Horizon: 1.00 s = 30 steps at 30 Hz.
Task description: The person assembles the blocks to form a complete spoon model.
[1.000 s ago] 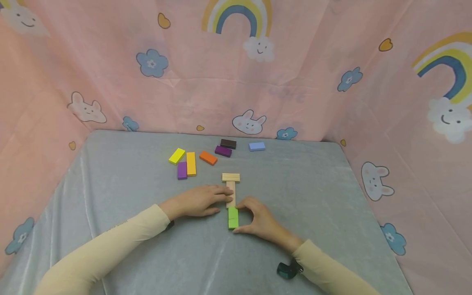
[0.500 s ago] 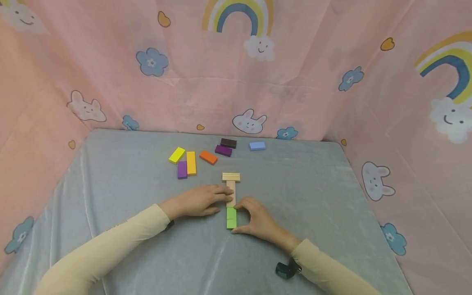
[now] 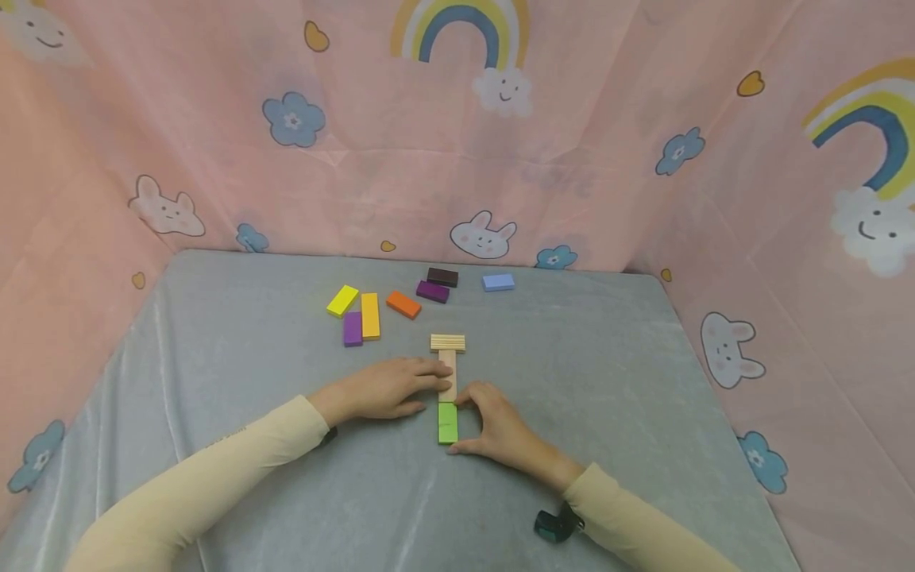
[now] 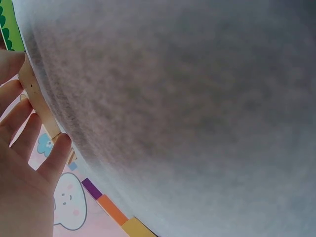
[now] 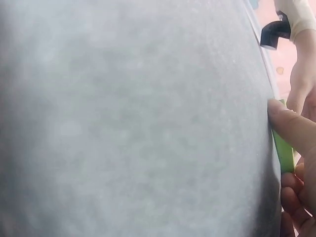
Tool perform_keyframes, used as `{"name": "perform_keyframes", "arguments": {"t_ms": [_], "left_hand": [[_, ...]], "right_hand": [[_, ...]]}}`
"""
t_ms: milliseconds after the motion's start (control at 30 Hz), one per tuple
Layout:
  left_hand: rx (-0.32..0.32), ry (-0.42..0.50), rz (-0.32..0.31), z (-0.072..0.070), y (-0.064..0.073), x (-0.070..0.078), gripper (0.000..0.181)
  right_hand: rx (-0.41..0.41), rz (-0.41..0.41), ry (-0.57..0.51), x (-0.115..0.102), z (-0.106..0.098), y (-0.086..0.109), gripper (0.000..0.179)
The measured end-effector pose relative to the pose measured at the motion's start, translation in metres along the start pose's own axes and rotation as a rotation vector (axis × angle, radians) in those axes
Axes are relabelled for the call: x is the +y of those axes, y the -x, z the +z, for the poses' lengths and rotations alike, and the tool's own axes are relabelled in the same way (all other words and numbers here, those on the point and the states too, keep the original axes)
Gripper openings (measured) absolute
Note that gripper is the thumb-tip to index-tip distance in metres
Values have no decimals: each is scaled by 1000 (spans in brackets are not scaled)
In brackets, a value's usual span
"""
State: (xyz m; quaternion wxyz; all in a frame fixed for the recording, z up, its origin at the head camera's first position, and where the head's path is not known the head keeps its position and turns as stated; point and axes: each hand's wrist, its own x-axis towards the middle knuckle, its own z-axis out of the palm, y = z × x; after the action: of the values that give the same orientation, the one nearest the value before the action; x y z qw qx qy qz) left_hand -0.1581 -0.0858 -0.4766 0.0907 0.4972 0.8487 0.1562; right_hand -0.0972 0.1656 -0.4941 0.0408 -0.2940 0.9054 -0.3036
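Observation:
In the head view, a light green block point(image 3: 447, 423) lies flat, end to end with a plain wooden block point(image 3: 447, 389). My right hand point(image 3: 503, 433) pinches the green block from the right, thumb at its near end and index finger at its far end. The right wrist view shows part of the green block point(image 5: 284, 148) between thumb and fingers. My left hand point(image 3: 389, 389) rests its fingertips on the plain block, its fingers fairly straight and spread in the left wrist view. Several ridged wooden pieces point(image 3: 447, 342) lie crosswise at the plain block's far end.
Farther back lie a yellow block point(image 3: 343, 301), an amber block point(image 3: 370, 316), a violet block point(image 3: 353, 329), an orange block point(image 3: 403, 304), a dark purple block point(image 3: 433, 291), a black block point(image 3: 442, 276) and a light blue block point(image 3: 498, 282). A pink printed curtain point(image 3: 400, 183) surrounds the grey cloth point(image 3: 608, 357).
The green block has shifted slightly left under my right hand and now lines up with the plain wooden block. My left hand has stayed in place.

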Motion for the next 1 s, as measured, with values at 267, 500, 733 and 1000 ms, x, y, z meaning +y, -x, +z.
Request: {"name": "perform_keyframes", "arguments": {"t_ms": [267,500,733,1000], "left_hand": [[2,-12,8,1,0,-1,46],[10,-19,15,2,-1,-1,46],[6,-10,15,2,-1,-1,47],[2,-18,14,2,-1,-2,47]], "right_hand": [[3,6,-14,1,1,1,68],[10,-3,6,3,2,0,66],[-2,-66,29,3,0,1,57],[1,-112,16,5,-2,3,54]]}}
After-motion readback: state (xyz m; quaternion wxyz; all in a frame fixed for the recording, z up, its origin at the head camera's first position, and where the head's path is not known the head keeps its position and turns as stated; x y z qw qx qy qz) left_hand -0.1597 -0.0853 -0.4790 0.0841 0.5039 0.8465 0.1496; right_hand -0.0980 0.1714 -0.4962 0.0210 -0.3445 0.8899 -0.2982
